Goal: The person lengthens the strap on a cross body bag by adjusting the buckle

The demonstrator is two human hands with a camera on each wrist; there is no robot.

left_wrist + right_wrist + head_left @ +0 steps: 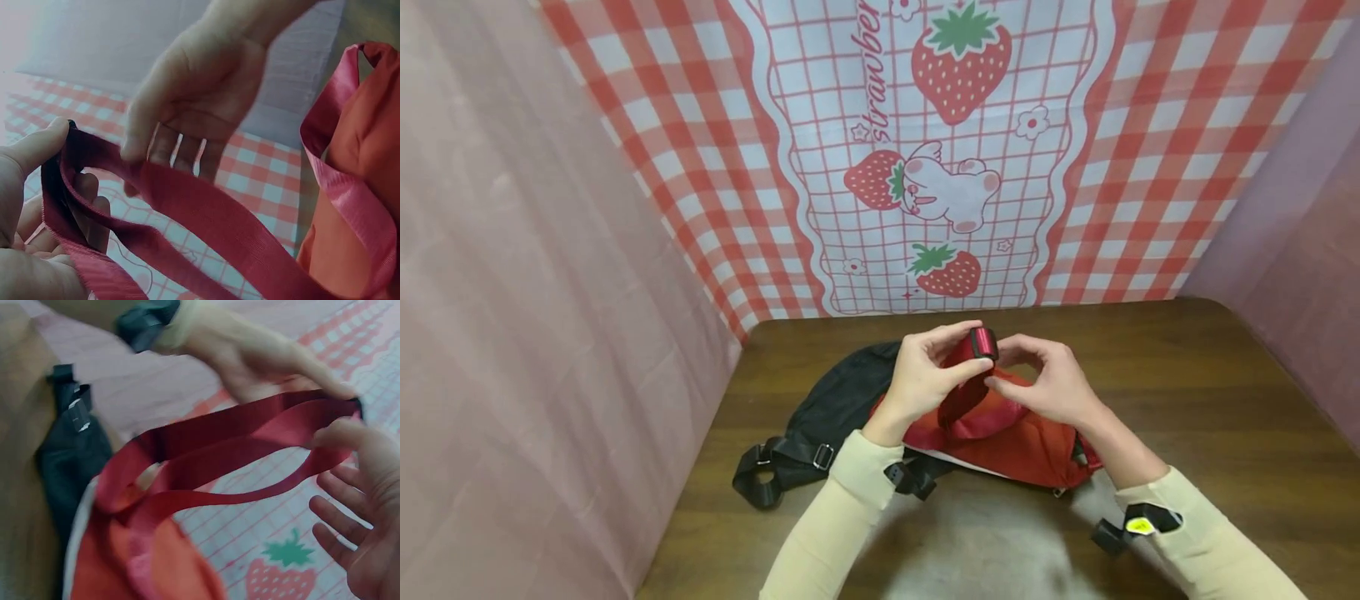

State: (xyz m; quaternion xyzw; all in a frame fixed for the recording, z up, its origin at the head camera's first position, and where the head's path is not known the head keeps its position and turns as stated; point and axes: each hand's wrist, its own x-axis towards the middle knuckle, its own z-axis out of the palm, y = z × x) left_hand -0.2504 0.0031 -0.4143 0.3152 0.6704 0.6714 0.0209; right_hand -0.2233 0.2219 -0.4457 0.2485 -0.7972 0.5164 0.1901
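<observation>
A dark red webbing strap rises in loops from a red-orange bag on the table. My left hand pinches the strap at its black slider buckle, between thumb and fingers. Just to the right, my right hand pinches the strap close to the buckle, thumb against forefinger. In the left wrist view its other fingers hang behind the webbing. A pinker length of strap lies slack over the bag.
A black bag lies left of and partly behind the red one, its black strap trailing at the left. The wooden table meets a checked strawberry-print cloth at the back. Pink curtains hang at both sides.
</observation>
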